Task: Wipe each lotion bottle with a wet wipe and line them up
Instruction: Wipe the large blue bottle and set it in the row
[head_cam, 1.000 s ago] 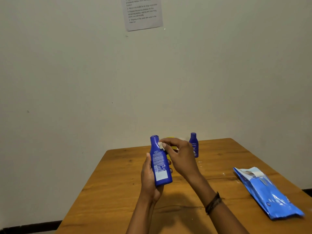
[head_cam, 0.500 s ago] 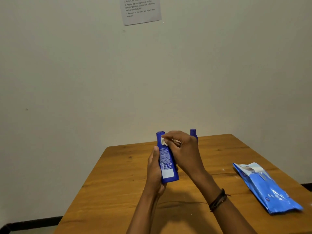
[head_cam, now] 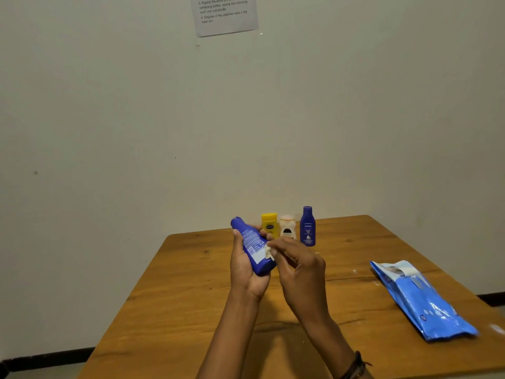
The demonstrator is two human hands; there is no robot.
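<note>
Blue bottle (head_cam: 252,246) in left hand (head_cam: 246,265); right fingers (head_cam: 284,248) press wipe (head_cam: 269,253) on it.

You hold a blue bottle (head_cam: 252,246) with white print; behind stand yellow (head_cam: 269,225), cream (head_cam: 287,227) and blue (head_cam: 307,226) bottles.

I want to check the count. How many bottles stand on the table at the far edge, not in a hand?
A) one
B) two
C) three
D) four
C: a yellow bottle, a pale bottle and a blue Nivea bottle stand there; a fourth, blue bottle is in the left hand.
</note>
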